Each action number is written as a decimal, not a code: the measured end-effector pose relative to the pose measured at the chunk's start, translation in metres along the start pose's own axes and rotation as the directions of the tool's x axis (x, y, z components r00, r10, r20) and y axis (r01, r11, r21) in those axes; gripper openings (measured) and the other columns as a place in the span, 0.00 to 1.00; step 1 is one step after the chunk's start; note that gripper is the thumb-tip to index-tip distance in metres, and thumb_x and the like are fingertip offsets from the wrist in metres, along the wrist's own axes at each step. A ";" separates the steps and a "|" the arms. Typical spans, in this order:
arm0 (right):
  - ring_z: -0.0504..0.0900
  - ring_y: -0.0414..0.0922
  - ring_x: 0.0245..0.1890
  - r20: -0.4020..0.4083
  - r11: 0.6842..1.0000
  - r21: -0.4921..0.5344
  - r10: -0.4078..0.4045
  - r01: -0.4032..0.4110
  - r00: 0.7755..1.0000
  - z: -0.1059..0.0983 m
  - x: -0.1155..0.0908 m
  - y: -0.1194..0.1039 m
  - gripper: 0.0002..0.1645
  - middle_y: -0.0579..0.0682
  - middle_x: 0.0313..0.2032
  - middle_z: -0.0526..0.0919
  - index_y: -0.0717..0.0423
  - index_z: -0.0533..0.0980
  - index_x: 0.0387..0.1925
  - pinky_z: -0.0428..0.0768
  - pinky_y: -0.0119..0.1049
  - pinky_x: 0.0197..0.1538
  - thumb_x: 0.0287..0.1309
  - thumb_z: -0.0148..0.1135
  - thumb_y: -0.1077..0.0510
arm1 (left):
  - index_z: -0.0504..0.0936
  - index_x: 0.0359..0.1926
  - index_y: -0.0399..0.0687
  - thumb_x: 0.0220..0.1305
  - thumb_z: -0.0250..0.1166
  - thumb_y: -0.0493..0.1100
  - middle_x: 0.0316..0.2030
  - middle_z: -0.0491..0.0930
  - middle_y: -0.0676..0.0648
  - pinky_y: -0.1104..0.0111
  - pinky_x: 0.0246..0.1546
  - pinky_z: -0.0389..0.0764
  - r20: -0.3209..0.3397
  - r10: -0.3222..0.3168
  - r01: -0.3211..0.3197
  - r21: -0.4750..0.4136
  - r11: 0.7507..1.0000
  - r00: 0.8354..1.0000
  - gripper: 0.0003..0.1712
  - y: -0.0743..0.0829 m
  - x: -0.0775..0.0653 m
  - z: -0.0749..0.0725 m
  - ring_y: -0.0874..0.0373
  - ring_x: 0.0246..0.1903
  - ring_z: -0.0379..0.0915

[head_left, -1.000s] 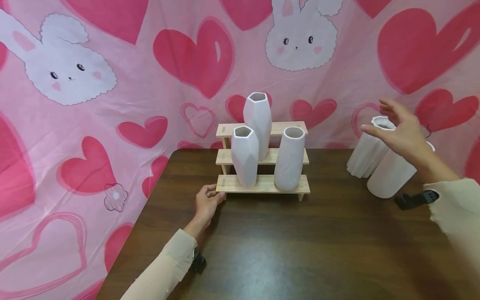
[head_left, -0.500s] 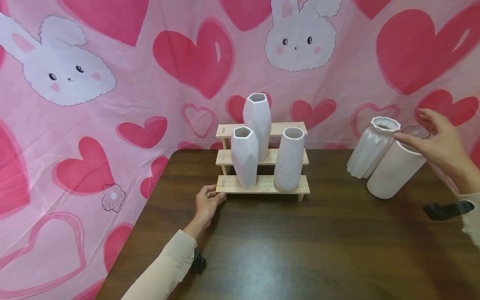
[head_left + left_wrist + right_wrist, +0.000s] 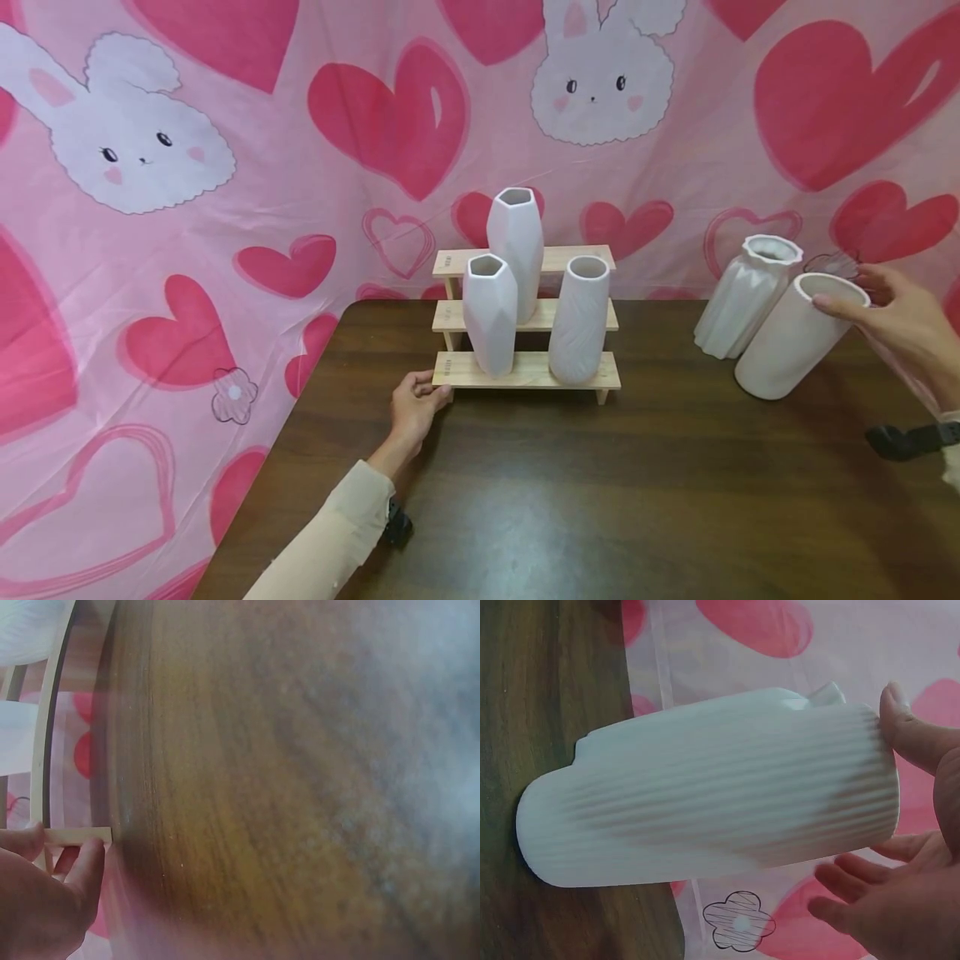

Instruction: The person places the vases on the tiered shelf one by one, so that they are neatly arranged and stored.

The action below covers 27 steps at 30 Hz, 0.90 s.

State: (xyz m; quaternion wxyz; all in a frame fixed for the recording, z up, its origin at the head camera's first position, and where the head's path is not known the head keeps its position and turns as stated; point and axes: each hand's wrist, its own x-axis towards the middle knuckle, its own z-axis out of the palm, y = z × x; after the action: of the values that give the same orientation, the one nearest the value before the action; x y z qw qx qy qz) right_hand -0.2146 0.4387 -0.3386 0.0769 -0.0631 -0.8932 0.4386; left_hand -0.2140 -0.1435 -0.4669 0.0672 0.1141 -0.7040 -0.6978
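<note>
My left hand (image 3: 412, 408) pinches the front left leg of a three-step wooden stand (image 3: 532, 371); the leg shows between thumb and fingers in the left wrist view. At the table's right, my right hand (image 3: 911, 325) is at the mouth of a white ribbed cylindrical vase (image 3: 791, 342). In the right wrist view, its thumb (image 3: 911, 731) lies at the rim and the other fingers are loosely spread on the opposite side. Whether those fingers touch the vase is hard to tell. Beside it stands a white fluted vase (image 3: 738, 304) with a scalloped rim.
On the stand are a tall faceted vase (image 3: 517, 242) on the middle step, and a shorter faceted vase (image 3: 491, 321) and a round textured vase (image 3: 579, 325) on the bottom step. The dark wooden table (image 3: 570, 492) meets a pink heart-and-rabbit cloth (image 3: 285, 167) behind.
My right hand has moved right and down, past the fluted vase, to the ribbed vase's mouth. My left hand has stayed on the stand.
</note>
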 end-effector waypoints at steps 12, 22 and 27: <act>0.66 0.27 0.35 -0.032 0.993 -0.074 -0.091 0.089 0.995 0.003 0.005 0.001 0.23 0.22 0.33 0.69 0.26 0.64 0.44 0.66 0.22 0.32 0.56 0.68 0.49 | 0.74 0.52 0.33 0.58 0.66 0.28 0.43 0.80 0.32 0.64 0.43 0.85 0.001 -0.005 0.005 0.002 1.000 1.000 0.20 -0.002 0.003 0.000 0.50 0.37 0.82; 0.65 0.26 0.32 -0.060 0.990 -0.120 -0.085 0.077 0.995 0.005 0.005 0.003 0.24 0.22 0.32 0.66 0.25 0.63 0.44 0.67 0.18 0.29 0.55 0.69 0.46 | 0.75 0.51 0.33 0.58 0.66 0.28 0.42 0.81 0.33 0.67 0.40 0.86 -0.012 -0.009 0.009 0.025 1.000 1.000 0.20 -0.001 0.002 0.001 0.53 0.35 0.81; 0.65 0.29 0.33 -0.087 0.989 -0.138 -0.074 0.062 0.993 0.005 0.005 0.002 0.24 0.20 0.30 0.67 0.30 0.67 0.48 0.67 0.21 0.29 0.53 0.70 0.44 | 0.74 0.52 0.32 0.58 0.66 0.28 0.42 0.80 0.32 0.66 0.41 0.86 -0.007 -0.002 0.002 0.019 1.000 1.000 0.20 -0.002 0.003 0.000 0.53 0.35 0.81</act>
State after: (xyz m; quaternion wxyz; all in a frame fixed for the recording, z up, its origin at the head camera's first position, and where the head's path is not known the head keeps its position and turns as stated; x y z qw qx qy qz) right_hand -0.2204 0.4366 -0.3429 0.1284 -0.0578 -0.9179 0.3710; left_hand -0.2166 -0.1441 -0.4688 0.0678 0.1177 -0.7103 -0.6907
